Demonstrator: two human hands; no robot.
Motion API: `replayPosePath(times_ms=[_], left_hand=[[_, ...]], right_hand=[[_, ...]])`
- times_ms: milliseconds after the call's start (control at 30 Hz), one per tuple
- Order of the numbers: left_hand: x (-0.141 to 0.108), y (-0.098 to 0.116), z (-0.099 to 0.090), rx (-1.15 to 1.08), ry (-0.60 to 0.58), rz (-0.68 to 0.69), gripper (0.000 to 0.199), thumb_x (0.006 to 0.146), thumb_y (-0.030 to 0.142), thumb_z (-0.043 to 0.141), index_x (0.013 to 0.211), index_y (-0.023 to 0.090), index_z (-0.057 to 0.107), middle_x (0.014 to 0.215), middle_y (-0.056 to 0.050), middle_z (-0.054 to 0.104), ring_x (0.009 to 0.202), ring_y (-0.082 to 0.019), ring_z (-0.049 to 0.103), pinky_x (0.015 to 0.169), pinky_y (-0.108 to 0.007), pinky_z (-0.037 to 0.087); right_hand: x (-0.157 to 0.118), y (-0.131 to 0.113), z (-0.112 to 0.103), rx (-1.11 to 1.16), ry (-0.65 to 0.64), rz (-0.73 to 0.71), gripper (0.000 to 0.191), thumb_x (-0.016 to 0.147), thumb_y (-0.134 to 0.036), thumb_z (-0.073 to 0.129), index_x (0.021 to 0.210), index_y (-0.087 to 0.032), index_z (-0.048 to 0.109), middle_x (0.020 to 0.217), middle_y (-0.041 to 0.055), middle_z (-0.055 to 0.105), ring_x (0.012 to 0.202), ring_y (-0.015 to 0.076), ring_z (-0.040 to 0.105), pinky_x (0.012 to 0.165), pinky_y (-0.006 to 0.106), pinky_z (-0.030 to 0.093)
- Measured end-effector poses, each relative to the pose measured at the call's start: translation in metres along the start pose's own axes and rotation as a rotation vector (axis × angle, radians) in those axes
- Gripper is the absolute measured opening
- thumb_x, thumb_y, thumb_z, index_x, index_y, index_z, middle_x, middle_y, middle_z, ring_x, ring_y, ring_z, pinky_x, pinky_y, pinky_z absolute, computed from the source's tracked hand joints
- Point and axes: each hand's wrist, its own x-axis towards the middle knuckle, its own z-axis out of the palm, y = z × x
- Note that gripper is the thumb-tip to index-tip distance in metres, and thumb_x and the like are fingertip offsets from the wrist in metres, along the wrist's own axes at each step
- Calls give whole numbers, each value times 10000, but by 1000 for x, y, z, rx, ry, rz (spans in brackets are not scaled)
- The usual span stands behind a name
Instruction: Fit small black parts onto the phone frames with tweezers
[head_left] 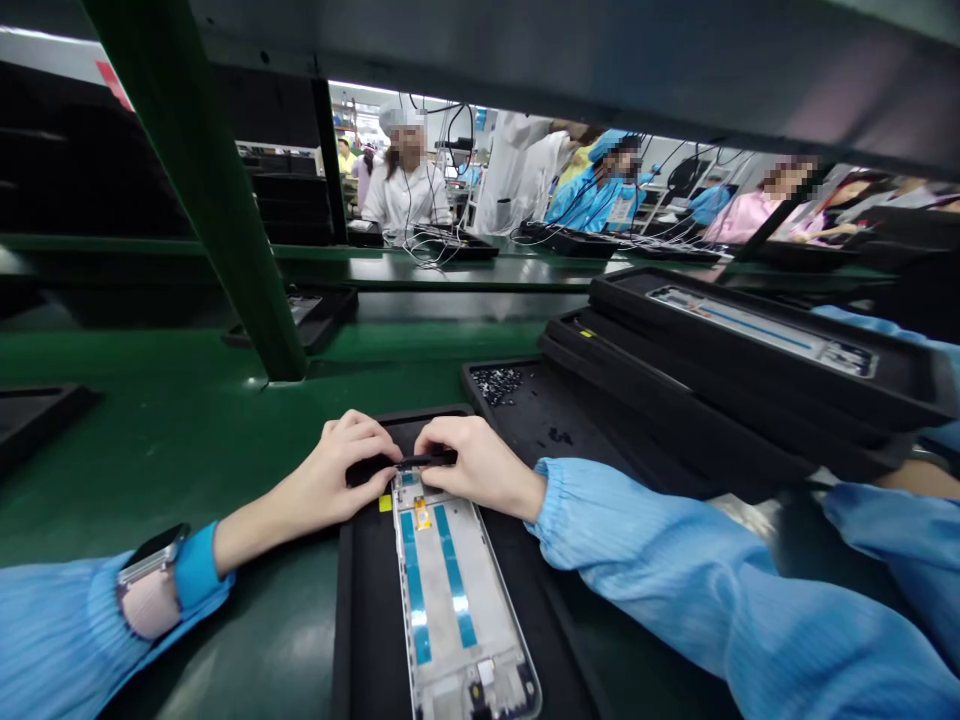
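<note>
Our left hand (349,468) and right hand (476,465) came together, pinching a black strip (427,461) at twelve o'clock on the phone frame (457,600), steadied by a black tray (367,620).

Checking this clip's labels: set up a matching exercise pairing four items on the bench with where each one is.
Items:
1. Watch
2. Phone frame
3. Small black pieces
4. Black strip

Places:
A. Held between the left hand and right hand
B. Scattered in a separate tray
C. Worn on the left wrist
D. Lying in a black tray

Pairs: 1-C, 2-D, 3-B, 4-A.
</note>
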Motion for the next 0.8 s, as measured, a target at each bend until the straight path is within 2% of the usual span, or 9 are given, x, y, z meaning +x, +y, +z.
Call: replayPosePath(times_ms=[267,400,667,800], left_hand=[[2,3,-2,-12,-14,-5,204,826,232,439,914,200,620,911,-42,622,922,-217,464,785,-373,336],[1,4,-2,0,7,21,242,838,231,443,975,216,642,922,-47,631,932,-223,461,794,-374,334],[2,7,-2,45,8,63,217,836,185,473,941,233,656,913,-35,632,931,-218,459,775,-367,306],[3,9,-2,57,-17,67,212,834,165,462,942,214,637,918,-39,616,937,-218,452,787,-374,303]], right_hand=[[0,-8,-1,-131,-59,-44,69,689,-126,618,742,-146,577,734,0,576,655,113,500,620,215,372],[6,-7,-9,-88,-101,-36,47,686,-111,612,718,-143,625,705,2,601,632,107,506,593,206,359],[19,8,-18,206,-239,175,147,713,-207,594,742,-108,699,683,6,637,649,110,537,577,187,367],[20,10,-15,221,-267,236,133,690,-219,582,691,-113,662,590,-22,549,574,86,461,500,179,314]])
